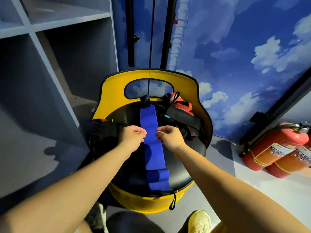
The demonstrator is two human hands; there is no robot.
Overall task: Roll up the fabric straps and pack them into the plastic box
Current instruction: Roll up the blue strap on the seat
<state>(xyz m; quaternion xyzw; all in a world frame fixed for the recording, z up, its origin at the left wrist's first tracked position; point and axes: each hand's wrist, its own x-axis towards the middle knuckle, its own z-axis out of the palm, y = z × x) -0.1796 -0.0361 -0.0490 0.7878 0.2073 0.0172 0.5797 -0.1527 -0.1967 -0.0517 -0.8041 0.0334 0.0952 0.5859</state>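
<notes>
Now, blue strap [154, 148] (flat on chair) between left hand [133, 137], right hand [170, 137] grip

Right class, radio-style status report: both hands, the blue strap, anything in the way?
Left hand and right hand: each pinching an edge of the blue strap. Strap flat along the black seat, not yet rolled. Other straps heaped behind. Plastic box not in view.

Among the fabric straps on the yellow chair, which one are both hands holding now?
The blue strap, laid flat along the black seat. The left hand and right hand pinch its two edges. The black straps and the red one lie untouched behind.
</notes>
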